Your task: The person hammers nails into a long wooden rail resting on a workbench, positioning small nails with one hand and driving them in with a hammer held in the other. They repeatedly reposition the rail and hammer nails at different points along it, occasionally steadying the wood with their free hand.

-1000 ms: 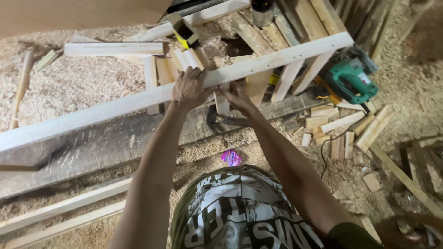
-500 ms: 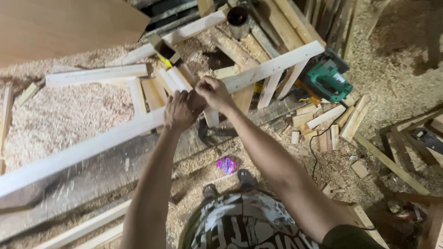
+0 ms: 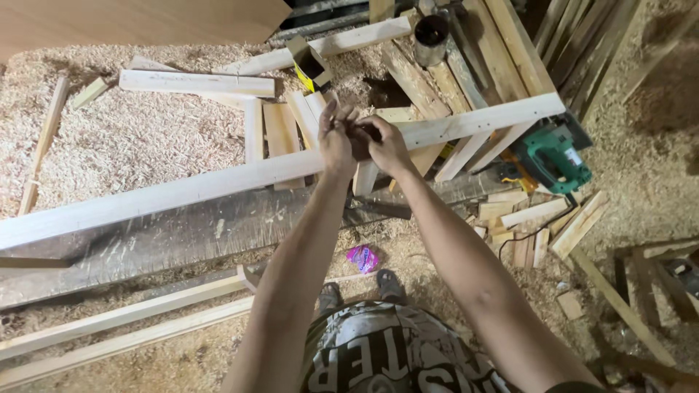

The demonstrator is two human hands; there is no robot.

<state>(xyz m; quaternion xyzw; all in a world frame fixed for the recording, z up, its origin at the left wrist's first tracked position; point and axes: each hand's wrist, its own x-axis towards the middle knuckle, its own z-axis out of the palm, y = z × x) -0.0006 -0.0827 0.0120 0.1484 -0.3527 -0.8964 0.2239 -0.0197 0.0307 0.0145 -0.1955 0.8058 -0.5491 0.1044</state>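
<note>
Holding both hands together above the long pale plank (image 3: 218, 185), the left hand (image 3: 336, 142) and right hand (image 3: 386, 145) pinch something small and dark; I cannot tell what. The plank lies across the dark desk (image 3: 182, 236), just under the hands. It looks like a getting-ready step, and next the small thing needs careful lining up on the wood

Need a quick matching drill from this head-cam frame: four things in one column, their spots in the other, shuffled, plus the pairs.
Things:
1. green power saw
2. small pink wrapper
3. dark cylindrical can
4. long pale wooden plank

Places:
A. on the sawdust floor, just ahead of the person's feet
B. at the top, among stacked slats
C. runs across the frame under both hands
D. right of the hands, past the plank's right end

Pairs: 1-D, 2-A, 3-B, 4-C
</note>
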